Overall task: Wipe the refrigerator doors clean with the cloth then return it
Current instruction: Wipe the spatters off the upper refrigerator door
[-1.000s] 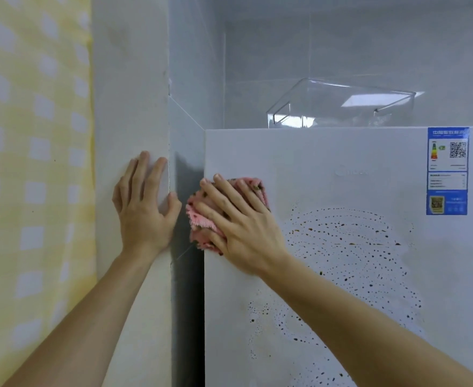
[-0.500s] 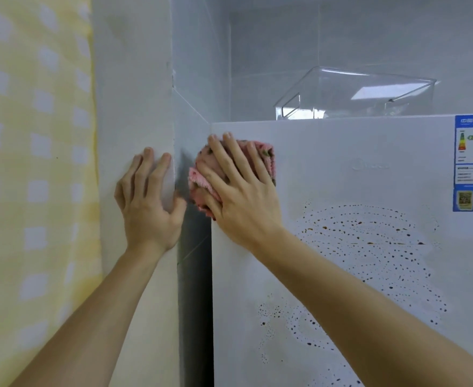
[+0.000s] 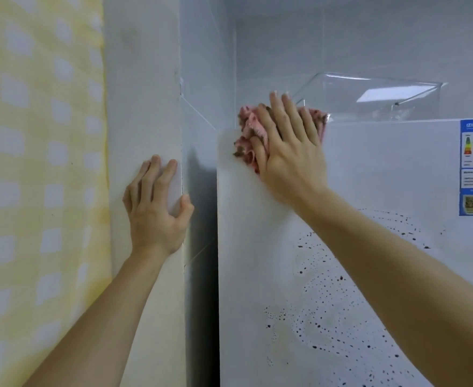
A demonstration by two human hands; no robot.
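One cloth (image 3: 250, 129) lies beneath the right hand (image 3: 291, 157), left hand (image 3: 154, 213) well apart

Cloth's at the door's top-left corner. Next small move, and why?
Probably slide the right hand and pink cloth down-right across the refrigerator door toward the speckled droplets. The cloth is pressed flat at the top corner, while the droplets lower down look unwiped. The left hand rests on the wall, clear of that path.

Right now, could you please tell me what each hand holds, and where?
The right hand presses the cloth, over its middle, against the fridge door; the left hand holds nothing.
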